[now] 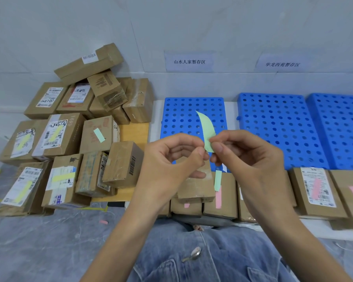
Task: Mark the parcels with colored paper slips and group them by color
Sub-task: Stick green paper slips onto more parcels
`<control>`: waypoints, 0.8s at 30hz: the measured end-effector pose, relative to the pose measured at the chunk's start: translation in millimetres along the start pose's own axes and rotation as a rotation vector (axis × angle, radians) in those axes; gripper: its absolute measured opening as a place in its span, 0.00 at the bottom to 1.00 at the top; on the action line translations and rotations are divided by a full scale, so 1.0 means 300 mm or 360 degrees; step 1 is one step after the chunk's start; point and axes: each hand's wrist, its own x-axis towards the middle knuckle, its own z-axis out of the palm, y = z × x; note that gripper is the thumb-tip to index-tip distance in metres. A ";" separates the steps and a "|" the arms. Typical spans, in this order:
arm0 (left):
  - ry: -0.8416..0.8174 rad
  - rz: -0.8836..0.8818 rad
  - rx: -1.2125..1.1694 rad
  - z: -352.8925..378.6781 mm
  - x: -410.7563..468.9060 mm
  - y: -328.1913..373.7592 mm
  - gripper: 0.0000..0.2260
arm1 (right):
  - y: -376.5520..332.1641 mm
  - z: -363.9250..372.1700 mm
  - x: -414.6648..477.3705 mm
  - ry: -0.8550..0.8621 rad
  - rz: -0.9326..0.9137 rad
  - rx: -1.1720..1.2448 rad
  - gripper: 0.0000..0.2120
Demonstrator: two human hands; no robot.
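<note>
We pinch the flimsy green slip (207,131) between both hands (171,159) (243,157) at its lower end, since it curls easily.

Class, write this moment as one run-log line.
step: marking | left hand: pinches green slip | right hand: pinches green slip | slip: held in front of blue pallet, not yet stuck down

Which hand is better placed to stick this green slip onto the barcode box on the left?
Probably the left hand: it pinches the green slip too and sits nearer the barcode box; the right hand would cross over.
</note>
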 end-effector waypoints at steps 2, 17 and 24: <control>0.0004 0.0004 -0.0001 0.003 -0.002 0.002 0.04 | 0.001 0.001 0.001 0.0005 -0.0001 0.0003 0.03; -0.0025 -0.0007 0.0004 -0.001 -0.009 0.004 0.04 | -0.003 0.000 -0.010 0.0045 -0.0047 -0.0027 0.03; -0.0001 0.0045 0.0017 0.004 -0.005 -0.003 0.05 | 0.021 -0.002 -0.013 0.0063 -0.0186 -0.0208 0.05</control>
